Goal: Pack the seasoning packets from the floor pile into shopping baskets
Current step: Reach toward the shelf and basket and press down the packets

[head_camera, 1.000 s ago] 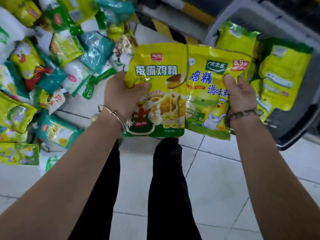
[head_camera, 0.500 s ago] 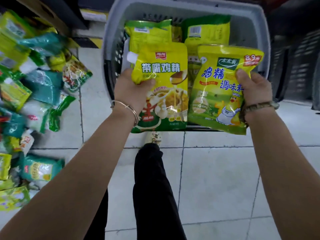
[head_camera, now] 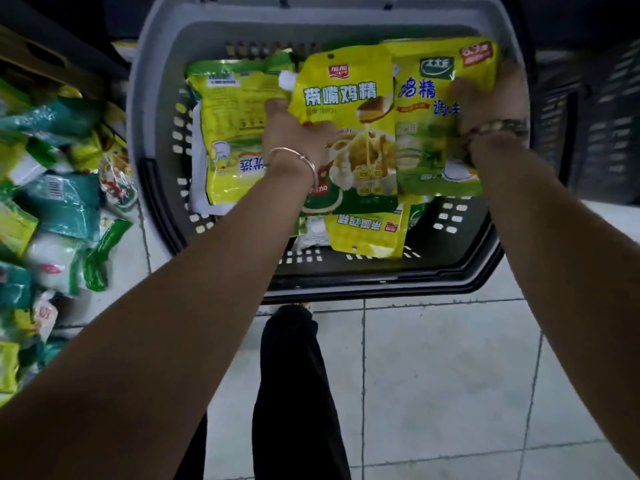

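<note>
**Two seasoning packets held flat over the basket, about to go in**

Nearest, at 6 o'clock, a dark trouser leg (head_camera: 294, 375) stands on the tiled floor (head_camera: 433, 375), and both forearms reach toward 12. The left hand (head_camera: 294, 133) grips the spouted yellow packet (head_camera: 353, 133) by its left edge, thumb across the front. The right hand (head_camera: 491, 105), at 1 o'clock, clamps the yellow-green packet (head_camera: 429, 133) by its right side. The hands are apart, but the two packets meet edge over edge and face up, probably so that both land flat on the layer below. That layer, an upside-down packet (head_camera: 367, 233) and a back-up packet (head_camera: 232, 133) at 11 o'clock, lines the grey basket (head_camera: 149, 109). The floor pile (head_camera: 59, 202) lies at 9 o'clock, just beside the basket.
</note>
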`<state>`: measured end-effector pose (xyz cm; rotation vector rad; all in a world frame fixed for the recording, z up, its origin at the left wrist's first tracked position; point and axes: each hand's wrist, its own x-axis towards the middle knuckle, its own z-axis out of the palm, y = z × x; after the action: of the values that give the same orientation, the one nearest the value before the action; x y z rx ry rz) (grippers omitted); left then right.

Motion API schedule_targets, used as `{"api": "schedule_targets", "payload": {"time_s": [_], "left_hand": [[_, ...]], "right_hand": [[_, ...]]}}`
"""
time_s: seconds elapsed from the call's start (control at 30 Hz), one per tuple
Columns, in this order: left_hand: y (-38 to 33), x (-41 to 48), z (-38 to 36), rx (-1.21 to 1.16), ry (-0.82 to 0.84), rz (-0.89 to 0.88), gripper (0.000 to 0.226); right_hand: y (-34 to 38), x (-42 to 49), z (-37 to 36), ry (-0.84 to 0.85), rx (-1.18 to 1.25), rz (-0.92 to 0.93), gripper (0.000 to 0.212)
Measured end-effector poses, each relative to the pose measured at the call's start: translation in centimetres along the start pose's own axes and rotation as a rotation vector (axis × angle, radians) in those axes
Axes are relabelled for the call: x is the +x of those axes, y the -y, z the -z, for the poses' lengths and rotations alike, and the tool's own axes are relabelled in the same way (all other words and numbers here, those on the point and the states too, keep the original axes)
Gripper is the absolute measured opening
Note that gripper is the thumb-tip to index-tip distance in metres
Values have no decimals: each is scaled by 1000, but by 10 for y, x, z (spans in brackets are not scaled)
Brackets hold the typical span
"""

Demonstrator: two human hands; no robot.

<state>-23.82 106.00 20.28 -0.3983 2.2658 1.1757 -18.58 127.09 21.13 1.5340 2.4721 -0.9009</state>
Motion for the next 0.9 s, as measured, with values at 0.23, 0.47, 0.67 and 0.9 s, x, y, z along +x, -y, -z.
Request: {"api": "schedule_targets", "payload": {"time_s": [0.23,0.47,0.67,0.9], "left_hand": [[-4,-27,-15,685,149,-454,81],[0,-28,-44,996,254,-529,72],[-2,-25,-51,1062,261,-521,73],[-7,-12,-56,1102,265,-562,75]], "right_hand": [[-1,-13,-20,-59,-145,179,57],[-15,-52,-42,97,-402,283,53],[-21,-56,-55,158,-266,417,61],[-27,-40,-57,223,-267,383,55]]}}
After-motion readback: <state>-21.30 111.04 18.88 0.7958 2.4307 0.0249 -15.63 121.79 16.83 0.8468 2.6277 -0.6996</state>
